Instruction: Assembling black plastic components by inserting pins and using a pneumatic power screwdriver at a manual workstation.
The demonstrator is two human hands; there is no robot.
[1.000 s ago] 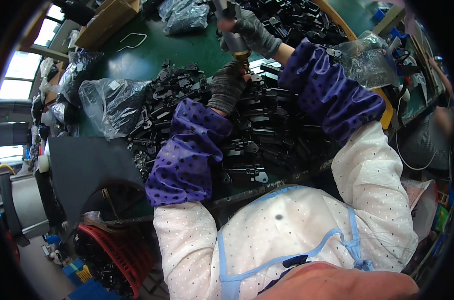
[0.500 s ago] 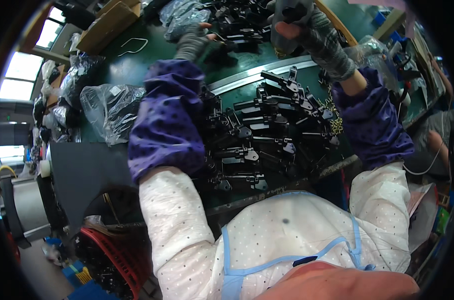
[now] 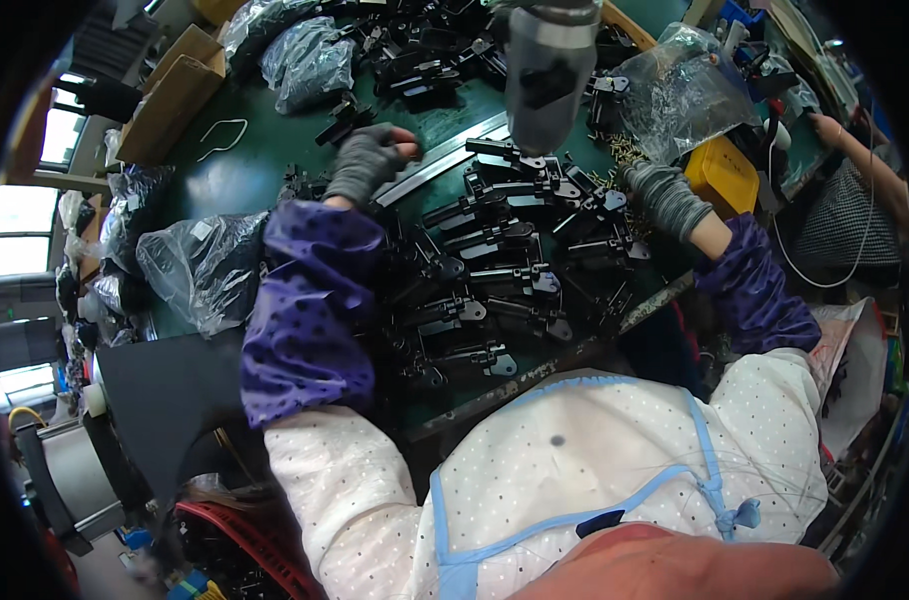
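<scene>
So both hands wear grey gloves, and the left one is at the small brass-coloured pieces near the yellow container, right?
Wrong hand: in the head view, the right hand is at the small brass-coloured pieces near the yellow container. The left hand is well away from them. Both hands do wear grey gloves.

Sleeve covers (image 3: 310,300) purple, dark-spotted; gloves (image 3: 365,165) grey (faintly streaked). Metal parts (image 3: 500,240) black, fasteners (image 3: 623,150) gold-toned. Tabletop (image 3: 275,150) green.

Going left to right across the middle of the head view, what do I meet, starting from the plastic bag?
Plastic bag, left hand, grey cylindrical tool, right hand, another person's hand.
</scene>
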